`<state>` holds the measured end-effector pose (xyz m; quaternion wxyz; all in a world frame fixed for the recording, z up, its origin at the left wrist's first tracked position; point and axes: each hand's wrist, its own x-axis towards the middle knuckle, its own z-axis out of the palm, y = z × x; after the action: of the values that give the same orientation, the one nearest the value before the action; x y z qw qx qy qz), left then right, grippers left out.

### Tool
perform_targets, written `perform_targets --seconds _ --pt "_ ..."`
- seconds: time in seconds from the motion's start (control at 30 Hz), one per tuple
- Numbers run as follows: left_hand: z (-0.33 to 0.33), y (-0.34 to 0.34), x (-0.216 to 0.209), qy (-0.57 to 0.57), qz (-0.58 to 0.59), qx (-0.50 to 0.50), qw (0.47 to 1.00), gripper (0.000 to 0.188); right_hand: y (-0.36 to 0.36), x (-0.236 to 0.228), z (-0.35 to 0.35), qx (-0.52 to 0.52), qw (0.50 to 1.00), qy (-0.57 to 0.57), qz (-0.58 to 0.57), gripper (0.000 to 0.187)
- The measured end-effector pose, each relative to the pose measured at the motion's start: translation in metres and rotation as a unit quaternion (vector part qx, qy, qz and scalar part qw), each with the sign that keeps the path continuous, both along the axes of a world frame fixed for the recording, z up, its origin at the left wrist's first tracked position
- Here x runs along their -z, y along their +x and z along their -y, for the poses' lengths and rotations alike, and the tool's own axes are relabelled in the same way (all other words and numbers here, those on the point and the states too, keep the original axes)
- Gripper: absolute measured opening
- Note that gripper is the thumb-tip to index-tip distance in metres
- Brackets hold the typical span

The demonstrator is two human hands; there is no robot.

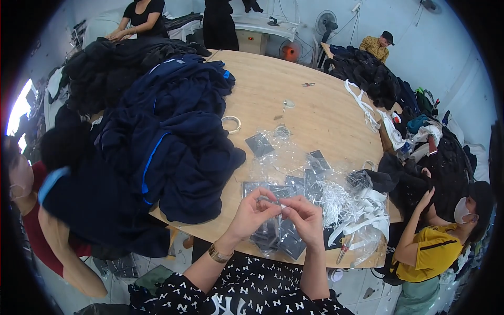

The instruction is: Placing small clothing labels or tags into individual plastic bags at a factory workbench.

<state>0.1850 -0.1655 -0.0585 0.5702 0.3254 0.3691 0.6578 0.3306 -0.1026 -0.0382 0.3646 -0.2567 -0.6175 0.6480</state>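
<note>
My left hand (255, 214) and my right hand (304, 218) meet over the near edge of the table, thumbs and forefingers pinched together. Between the fingertips shows a small white piece (284, 206), too small to name, with both hands closed on it. Under and around my hands lie several dark grey tags or cards (291, 242), some in clear plastic. Just right of my right hand is a heap of thin white strings (336, 206). White ribbon-like strips (373, 207) spill out beside it, among clear plastic bags (265, 167).
Navy garments (178, 126) are heaped on the wooden table (310, 113) at left. A tape roll (231, 124) lies beside them; thread snips (343, 251) lie near the right front edge. One person in yellow (433, 244) handles dark cloth at right; another in red (47, 236) stands left.
</note>
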Motion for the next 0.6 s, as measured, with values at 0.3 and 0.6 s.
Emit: perform_targets --seconds 0.3,0.6 --pt "0.001 0.001 -0.009 -0.011 -0.068 -0.038 0.997 0.012 -0.008 0.001 0.008 0.066 0.990 0.114 0.042 0.020" --pt "0.001 0.003 -0.018 -0.015 -0.116 -0.057 0.991 0.013 -0.013 0.010 0.010 0.125 0.974 0.182 0.043 0.018"
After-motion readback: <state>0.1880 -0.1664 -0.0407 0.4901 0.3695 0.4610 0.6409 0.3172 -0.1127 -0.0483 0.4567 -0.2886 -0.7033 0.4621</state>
